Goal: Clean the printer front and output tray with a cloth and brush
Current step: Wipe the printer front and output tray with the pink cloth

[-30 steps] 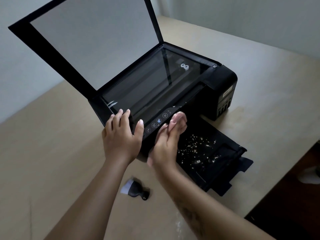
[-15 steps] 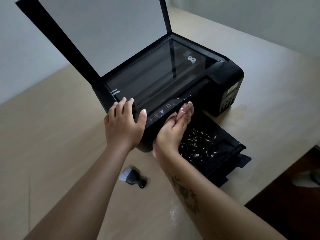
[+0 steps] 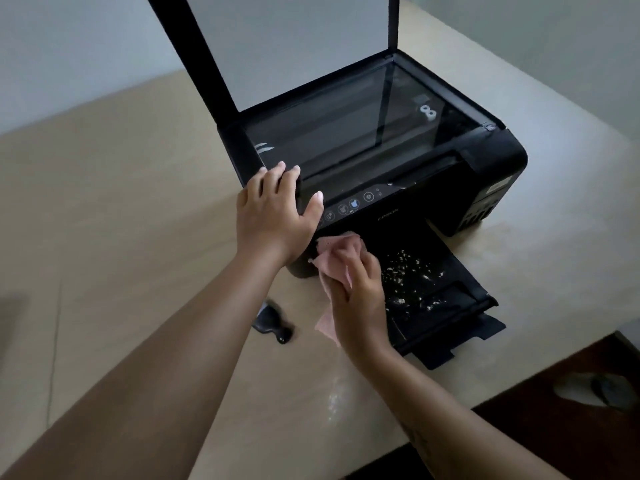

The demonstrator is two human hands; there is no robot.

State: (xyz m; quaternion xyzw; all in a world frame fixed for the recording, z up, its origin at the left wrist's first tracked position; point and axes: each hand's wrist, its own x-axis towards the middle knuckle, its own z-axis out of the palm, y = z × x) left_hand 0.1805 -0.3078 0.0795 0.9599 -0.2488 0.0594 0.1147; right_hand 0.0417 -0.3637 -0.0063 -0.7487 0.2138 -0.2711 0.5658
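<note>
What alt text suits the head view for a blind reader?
The right hand presses a pink cloth against the front of a black printer while the left hand rests on its top corner. White specks litter the output tray; a small brush lies on the table.

Likely a home room or small office: a black printer (image 3: 491,161) on a plain beige table (image 3: 121,220), bare pale walls (image 3: 69,46), a sandal (image 3: 602,389) on the dark floor (image 3: 554,448).

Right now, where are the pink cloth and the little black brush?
pink cloth (image 3: 330,263): head view, on its bunched upper part.
little black brush (image 3: 273,323): head view, on its handle.
</note>
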